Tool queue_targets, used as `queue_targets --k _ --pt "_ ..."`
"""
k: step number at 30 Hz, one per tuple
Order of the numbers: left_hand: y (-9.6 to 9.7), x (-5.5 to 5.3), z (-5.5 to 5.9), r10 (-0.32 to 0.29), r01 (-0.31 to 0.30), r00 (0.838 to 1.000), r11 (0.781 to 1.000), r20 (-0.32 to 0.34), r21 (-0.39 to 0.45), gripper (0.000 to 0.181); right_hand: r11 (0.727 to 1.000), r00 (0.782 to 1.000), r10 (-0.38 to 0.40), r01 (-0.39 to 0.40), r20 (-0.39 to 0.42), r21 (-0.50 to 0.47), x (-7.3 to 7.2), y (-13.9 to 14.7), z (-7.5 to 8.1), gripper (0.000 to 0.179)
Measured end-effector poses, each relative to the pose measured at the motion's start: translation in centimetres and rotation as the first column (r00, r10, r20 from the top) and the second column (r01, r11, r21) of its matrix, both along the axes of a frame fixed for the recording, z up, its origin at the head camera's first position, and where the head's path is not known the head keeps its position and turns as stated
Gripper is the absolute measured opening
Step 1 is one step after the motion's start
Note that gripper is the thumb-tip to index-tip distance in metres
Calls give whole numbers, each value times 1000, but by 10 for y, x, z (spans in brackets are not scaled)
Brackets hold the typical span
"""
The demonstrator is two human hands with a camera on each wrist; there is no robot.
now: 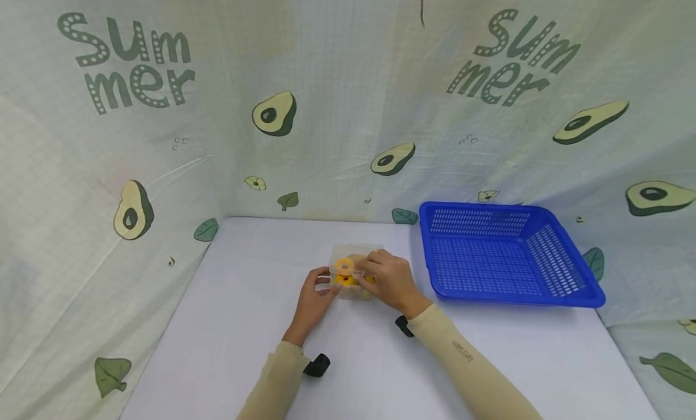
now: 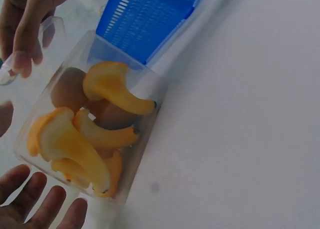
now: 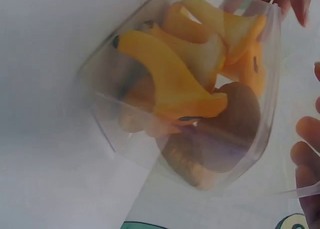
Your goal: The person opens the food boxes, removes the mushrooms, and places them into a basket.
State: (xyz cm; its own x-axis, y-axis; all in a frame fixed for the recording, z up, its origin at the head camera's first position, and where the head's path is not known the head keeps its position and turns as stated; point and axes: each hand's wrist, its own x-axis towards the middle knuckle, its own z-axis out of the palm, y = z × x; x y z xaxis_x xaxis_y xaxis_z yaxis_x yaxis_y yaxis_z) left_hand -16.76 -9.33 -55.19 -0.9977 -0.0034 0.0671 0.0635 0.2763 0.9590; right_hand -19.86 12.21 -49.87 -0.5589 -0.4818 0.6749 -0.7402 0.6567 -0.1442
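The clear box (image 2: 131, 174) stands about midway between the table's (image 1: 234, 359) left and right edges, nearer the far edge, with yellow pieces (image 2: 70, 141) and brown pieces (image 2: 70, 89) inside. The left hand (image 1: 312, 302) is spread loosely at the box's left side, gripping nothing; whether its fingertips touch the wall I cannot tell. The right hand (image 1: 388, 278), fingers bent, pinches a clear lid (image 2: 59, 31) by its edge. A blue basket (image 1: 522, 300) sits by the far right corner.
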Motion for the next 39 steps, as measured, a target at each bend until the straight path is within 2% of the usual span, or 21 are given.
queue_targets --k 5,9,15,20,27,34,39 --pt "1 -5 9 46 -46 998 999 35 -2 29 998 999 -5 7 33 -60 -2 -1 6 23" --pt "-1 -8 14 60 -62 995 998 75 21 26 994 997 -8 16 80 -107 -4 -2 13 26" --pt "-4 -12 20 59 -70 986 995 154 67 26 992 989 -45 61 143 -110 -8 -1 21 28" --pt "-3 -14 25 56 -77 977 992 206 96 28 983 990 -54 76 130 -170 -14 4 28 27" --pt "-3 -17 28 68 -104 971 983 231 150 29 969 989 -76 104 129 -225 -24 13 34 21" --pt "-2 -17 31 76 -133 957 973 281 190 30 952 983 -117 152 141 -266 -34 17 36 13" --pt "-2 -16 32 78 -144 953 967 293 210 30 950 985 -151 169 88 -264 -40 17 35 10"
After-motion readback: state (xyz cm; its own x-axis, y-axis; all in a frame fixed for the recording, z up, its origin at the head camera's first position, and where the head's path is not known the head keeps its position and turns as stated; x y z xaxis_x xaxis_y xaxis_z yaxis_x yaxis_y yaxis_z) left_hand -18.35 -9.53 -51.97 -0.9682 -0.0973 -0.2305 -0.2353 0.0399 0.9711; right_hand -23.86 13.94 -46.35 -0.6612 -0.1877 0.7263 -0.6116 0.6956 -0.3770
